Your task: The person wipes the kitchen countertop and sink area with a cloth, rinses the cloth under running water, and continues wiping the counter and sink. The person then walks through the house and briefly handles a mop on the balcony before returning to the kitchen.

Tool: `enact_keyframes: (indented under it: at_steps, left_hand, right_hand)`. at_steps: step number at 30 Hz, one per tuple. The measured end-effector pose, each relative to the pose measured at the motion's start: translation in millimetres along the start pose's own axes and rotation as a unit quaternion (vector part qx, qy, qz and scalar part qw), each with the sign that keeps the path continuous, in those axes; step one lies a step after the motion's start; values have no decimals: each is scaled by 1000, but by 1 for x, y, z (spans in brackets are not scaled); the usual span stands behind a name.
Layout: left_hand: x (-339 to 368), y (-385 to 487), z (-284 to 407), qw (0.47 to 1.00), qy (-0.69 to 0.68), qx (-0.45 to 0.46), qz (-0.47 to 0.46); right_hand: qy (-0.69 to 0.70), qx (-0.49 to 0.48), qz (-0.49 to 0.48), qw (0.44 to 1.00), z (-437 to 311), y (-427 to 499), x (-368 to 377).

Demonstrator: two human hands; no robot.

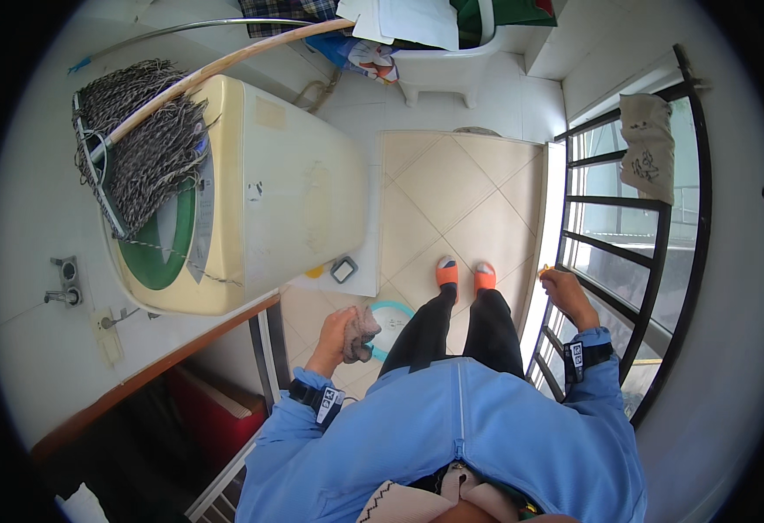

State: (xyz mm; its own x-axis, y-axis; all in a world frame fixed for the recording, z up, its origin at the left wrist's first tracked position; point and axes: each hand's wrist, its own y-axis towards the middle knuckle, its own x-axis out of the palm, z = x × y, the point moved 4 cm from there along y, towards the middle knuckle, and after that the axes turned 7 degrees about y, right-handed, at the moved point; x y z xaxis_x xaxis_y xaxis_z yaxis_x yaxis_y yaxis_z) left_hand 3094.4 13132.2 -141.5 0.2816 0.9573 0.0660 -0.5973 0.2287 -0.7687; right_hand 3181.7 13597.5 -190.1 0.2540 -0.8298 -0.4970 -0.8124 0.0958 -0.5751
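A crumpled greyish-pink cloth (pixel 359 333) is gripped in my left hand (pixel 333 338), above the rim of a round basin (pixel 391 325) with a turquoise edge on the floor. On the other side of my body, my right hand (pixel 568 294) is closed around a small orange item (pixel 544 270) beside the dark metal window bars (pixel 607 245). Most of that item is hidden by my fingers, and its kind cannot be told. Below, my feet stand in orange slippers (pixel 485 277) on beige tiles.
A cream top-loading washing machine (pixel 297 189) stands at the left, with a string mop (pixel 140 144) lying on it. A white plastic chair (pixel 444 68) loaded with fabrics is at the far wall. A beige cloth pouch (pixel 646 147) hangs on the window bars. Wall taps (pixel 65 294) are far left.
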Motion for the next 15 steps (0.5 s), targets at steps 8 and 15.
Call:
enact_keyframes:
  at_steps: [8,15]
  left_hand:
    - [17,15,27,996,-38,-61,59]
    - [49,17,56,982,-62,-135,119]
  right_hand:
    - [-17,-33,-97,995,-26,101,-22]
    - [-74,-121,-67,988,-73,194,-83]
